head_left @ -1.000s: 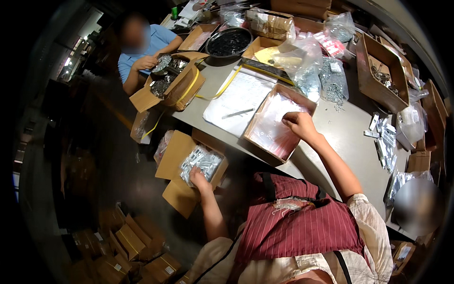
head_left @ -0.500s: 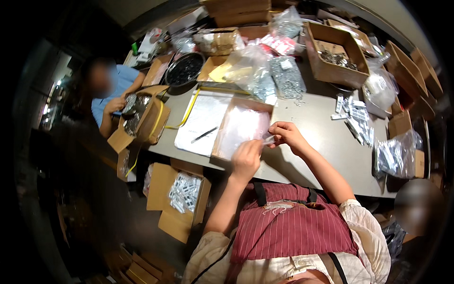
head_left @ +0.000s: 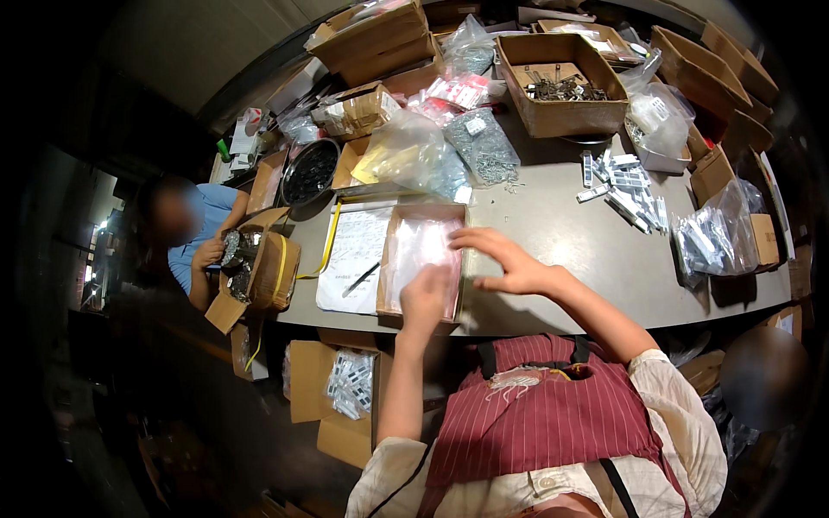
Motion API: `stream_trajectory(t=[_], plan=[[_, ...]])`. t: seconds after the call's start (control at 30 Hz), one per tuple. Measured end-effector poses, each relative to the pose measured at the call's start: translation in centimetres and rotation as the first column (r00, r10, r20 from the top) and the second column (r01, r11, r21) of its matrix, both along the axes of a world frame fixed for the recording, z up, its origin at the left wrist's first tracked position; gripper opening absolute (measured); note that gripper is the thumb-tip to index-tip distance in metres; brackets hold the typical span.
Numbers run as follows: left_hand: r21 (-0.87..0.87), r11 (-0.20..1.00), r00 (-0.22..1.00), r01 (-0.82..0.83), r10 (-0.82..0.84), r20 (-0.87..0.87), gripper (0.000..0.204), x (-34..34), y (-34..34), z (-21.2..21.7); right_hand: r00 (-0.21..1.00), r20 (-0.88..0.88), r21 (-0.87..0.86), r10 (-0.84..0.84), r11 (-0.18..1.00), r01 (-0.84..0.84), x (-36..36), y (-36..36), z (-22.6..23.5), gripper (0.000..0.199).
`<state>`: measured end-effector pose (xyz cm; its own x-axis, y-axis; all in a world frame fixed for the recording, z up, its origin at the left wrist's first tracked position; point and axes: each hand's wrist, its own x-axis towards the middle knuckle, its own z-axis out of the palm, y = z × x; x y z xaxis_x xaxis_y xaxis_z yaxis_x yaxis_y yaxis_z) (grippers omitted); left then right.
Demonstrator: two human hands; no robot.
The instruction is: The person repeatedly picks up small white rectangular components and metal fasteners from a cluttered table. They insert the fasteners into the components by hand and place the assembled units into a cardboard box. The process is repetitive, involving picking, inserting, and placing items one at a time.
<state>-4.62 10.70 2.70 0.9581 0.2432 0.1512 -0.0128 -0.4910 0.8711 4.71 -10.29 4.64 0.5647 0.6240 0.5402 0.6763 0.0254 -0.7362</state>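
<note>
Clear plastic packaging (head_left: 416, 249) lies in an open cardboard box (head_left: 386, 259) on the table (head_left: 548, 211); right hand (head_left: 516, 269) loosely spread across its right edge, left hand (head_left: 425, 298) blurred above, grip unclear from where I stand.

One bag-filled carton (head_left: 385, 281), one pen (head_left: 361, 280)

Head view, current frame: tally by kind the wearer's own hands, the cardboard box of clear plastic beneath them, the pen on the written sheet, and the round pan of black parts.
Hands: 2 (left hand; right hand)
Cardboard box of clear plastic: 1
Pen: 1
Round pan of black parts: 1
Total: 5
</note>
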Motion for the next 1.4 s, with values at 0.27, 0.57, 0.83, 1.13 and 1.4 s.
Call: stream_trajectory(t=[0.27,0.57,0.83,1.13,1.4], plan=[[-0.285,0.952,0.991,0.111,-0.126,-0.033,0.02,-0.8,-3.2,3.6,0.836,-0.547,-0.177,0.042,0.97,-0.165,-0.9,-2.2,1.1,0.016],[-0.354,0.932,0.997,0.075,-0.083,-0.008,0.013,0.8,-5.0,2.7,0.53,-0.84,0.003,0.115,0.979,-0.206,-2.1,-7.3,-1.7,0.012],[-0.458,0.856,0.965,0.238,-0.26,0.015,0.019,4.4,-8.3,3.3,0.446,-0.894,0.028,0.029,1.0,-0.007,-2.9,-10.4,-3.6,0.012],[0.199,0.917,0.908,0.346,-0.38,0.174,0.027,5.5,-10.5,0.8,0.957,-0.052,-0.174,-0.286,0.946,0.274,-1.4,-11.2,2.8,0.04],[0.479,0.854,0.909,0.201,-0.346,0.235,0.04,7.2,-11.4,0.3,0.99,-0.02,-0.654,-0.139,0.751,0.093,0.4,-11.9,0.5,0.059]])
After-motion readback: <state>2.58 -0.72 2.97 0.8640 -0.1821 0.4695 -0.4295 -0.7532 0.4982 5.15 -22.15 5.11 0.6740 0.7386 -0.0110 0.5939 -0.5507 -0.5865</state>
